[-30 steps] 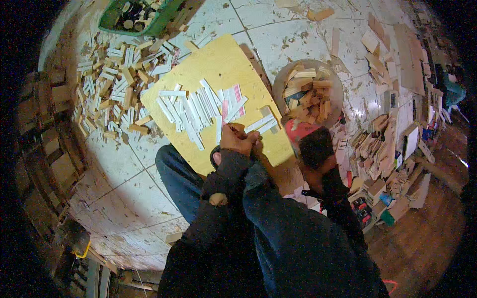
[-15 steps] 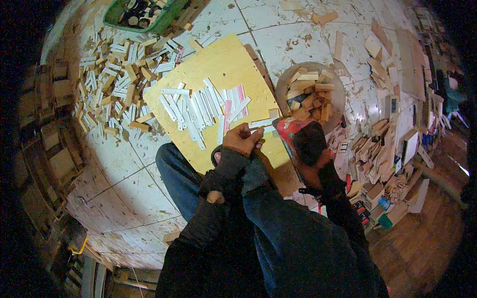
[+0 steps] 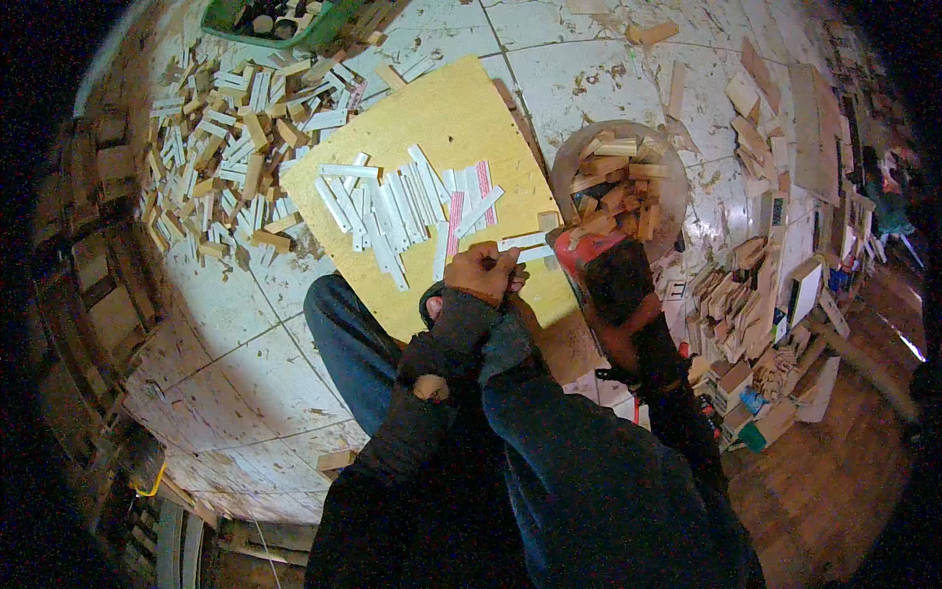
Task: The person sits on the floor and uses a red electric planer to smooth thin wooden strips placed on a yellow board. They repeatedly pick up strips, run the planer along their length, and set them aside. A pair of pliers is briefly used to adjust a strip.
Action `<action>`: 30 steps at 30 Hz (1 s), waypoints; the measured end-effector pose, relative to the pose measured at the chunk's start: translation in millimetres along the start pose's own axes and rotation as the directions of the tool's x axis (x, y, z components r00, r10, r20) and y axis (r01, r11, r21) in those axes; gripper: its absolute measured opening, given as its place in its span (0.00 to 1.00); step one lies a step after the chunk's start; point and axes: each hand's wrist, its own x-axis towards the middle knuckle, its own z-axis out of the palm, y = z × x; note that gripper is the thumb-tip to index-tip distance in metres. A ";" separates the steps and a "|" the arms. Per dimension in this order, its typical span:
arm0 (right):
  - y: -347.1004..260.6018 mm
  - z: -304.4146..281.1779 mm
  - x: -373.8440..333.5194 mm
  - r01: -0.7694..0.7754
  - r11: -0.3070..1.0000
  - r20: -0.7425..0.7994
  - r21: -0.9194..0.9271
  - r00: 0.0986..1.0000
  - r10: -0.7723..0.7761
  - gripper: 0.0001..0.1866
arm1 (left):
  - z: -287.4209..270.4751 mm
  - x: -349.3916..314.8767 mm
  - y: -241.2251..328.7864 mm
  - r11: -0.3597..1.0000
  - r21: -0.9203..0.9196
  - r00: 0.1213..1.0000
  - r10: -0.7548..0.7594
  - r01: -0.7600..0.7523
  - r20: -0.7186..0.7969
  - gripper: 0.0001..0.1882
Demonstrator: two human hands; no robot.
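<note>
White strip (image 3: 526,240) between left grip (image 3: 485,273), hold unclear, and right grip (image 3: 630,322) clasping red tool (image 3: 590,249).

From where I stand, taking the left hand's fingers (image 3: 506,261) as reference. Far ahead-left: green tub (image 3: 327,35), dark and pale round pieces inside. Ahead-right, well apart: flat wood scrap (image 3: 654,34) on stained white tiles (image 3: 549,86); farther right, a wide brown board (image 3: 816,137). Right: heaped offcuts (image 3: 734,306), a white panel (image 3: 807,287) near them. Behind-right: brown floor (image 3: 814,481). Far left: dark wooden slats (image 3: 116,245). Behind-left: yellow item (image 3: 153,483), kind unclear.
</note>
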 end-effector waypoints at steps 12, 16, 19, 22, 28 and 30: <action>1.6 -10.8 -6.3 -0.016 0.997 0.056 -0.074 0.998 0.020 0.25 | 2.1 1.2 0.0 0.971 -0.233 0.998 -0.044 0.054 0.048 0.11; 10.3 -6.6 -46.0 -0.161 0.986 0.081 -0.052 0.983 0.164 0.26 | 5.0 1.5 0.4 0.978 -0.205 0.999 -0.023 0.030 0.033 0.09; 20.0 1.8 -90.6 -0.284 0.957 0.167 -0.051 0.943 0.289 0.27 | 1.6 -1.6 5.0 0.909 0.360 0.958 0.265 -0.210 -0.109 0.19; 41.1 23.6 -130.0 -0.327 0.926 0.264 -0.188 0.892 0.368 0.28 | 2.0 3.0 10.5 0.469 0.648 0.694 0.708 -0.601 0.131 0.26; 87.6 65.4 -164.3 -0.175 0.881 0.345 -0.439 0.873 0.345 0.41 | 29.6 20.0 15.0 0.232 0.774 0.723 0.579 -0.590 0.377 0.41; 92.1 69.3 -170.4 -0.112 0.927 0.247 -0.359 0.946 0.210 0.41 | 33.8 27.7 18.9 0.173 0.777 0.710 0.558 -0.606 0.429 0.39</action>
